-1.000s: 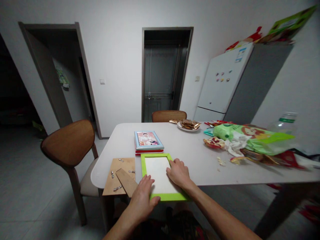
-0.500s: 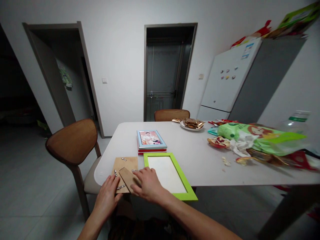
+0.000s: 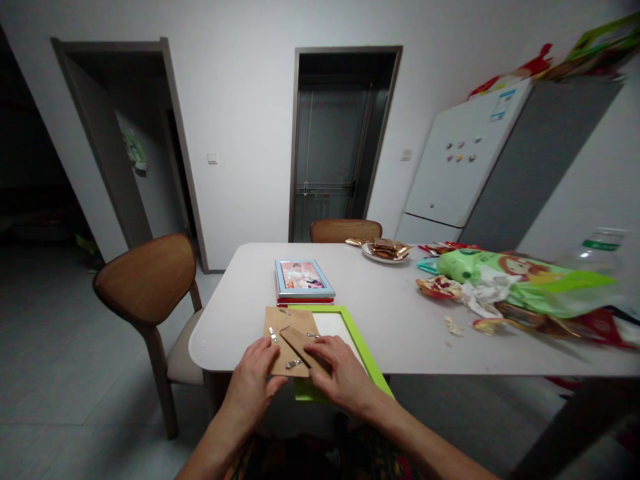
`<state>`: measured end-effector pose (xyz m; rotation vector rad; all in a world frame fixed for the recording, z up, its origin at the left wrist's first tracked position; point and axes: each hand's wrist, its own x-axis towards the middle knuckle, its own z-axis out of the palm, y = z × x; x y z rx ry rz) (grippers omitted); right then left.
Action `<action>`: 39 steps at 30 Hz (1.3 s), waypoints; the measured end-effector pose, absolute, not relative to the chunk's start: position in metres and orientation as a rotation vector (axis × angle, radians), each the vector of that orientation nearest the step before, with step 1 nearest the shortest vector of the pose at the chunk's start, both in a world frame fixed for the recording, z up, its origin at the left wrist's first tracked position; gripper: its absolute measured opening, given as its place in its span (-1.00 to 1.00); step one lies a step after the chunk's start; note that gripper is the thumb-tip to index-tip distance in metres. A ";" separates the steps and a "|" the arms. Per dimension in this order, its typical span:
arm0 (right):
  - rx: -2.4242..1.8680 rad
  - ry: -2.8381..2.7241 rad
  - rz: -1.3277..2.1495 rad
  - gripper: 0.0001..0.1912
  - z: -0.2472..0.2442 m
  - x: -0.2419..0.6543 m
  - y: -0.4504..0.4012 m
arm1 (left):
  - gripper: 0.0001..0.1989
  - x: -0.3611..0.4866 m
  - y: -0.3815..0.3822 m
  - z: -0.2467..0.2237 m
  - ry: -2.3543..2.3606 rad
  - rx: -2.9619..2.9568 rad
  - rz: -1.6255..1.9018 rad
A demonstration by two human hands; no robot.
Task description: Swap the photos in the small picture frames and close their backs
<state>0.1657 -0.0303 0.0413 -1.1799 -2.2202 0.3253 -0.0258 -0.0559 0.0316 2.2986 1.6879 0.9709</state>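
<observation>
A brown picture-frame backing board (image 3: 291,327) with several metal clips and an angled stand flap lies between my hands, over the left part of a lime green picture frame (image 3: 356,331). My left hand (image 3: 256,368) grips the board's near left corner, thumb at its near edge. My right hand (image 3: 339,369) pinches the board on its right side, by the stand flap (image 3: 306,348). The white panel inside the green frame shows to the right of the board. The frame's near end juts past the table edge.
A stack of picture frames (image 3: 304,279), light blue on top, sits behind the green one. Farther right are a plate of gold-wrapped packets (image 3: 386,251), an opened pomegranate (image 3: 440,287), crumpled tissue (image 3: 483,293) and a green package (image 3: 540,277). A wooden chair (image 3: 150,287) stands left.
Both hands have carried the backing board to the right, from beside the green frame to over its left part. The view has shifted slightly.
</observation>
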 end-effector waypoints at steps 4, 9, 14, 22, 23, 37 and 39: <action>-1.252 -2.229 0.328 -0.63 0.040 0.208 -0.033 | -0.63 0.008 -0.054 0.032 1.529 2.325 0.909; -1.359 -2.232 0.319 -0.62 0.032 0.233 -0.030 | -0.68 0.029 -0.047 0.024 1.461 2.318 0.813; -1.365 -2.246 0.285 -0.61 0.025 0.235 -0.022 | -0.73 0.032 -0.043 0.020 1.495 2.308 0.732; -1.389 -2.259 0.215 -0.59 0.014 0.233 -0.020 | -0.72 0.032 -0.045 0.018 1.465 2.370 0.708; -1.391 -2.268 0.204 -0.59 0.014 0.233 -0.021 | -0.66 0.032 -0.046 0.017 1.454 2.380 0.697; -1.653 -2.152 0.077 -0.68 0.010 0.237 0.008 | -0.62 0.028 -0.047 0.015 1.408 2.415 0.616; -1.677 -2.165 0.049 -0.69 0.012 0.236 0.014 | -0.62 0.028 -0.047 0.015 1.426 2.413 0.594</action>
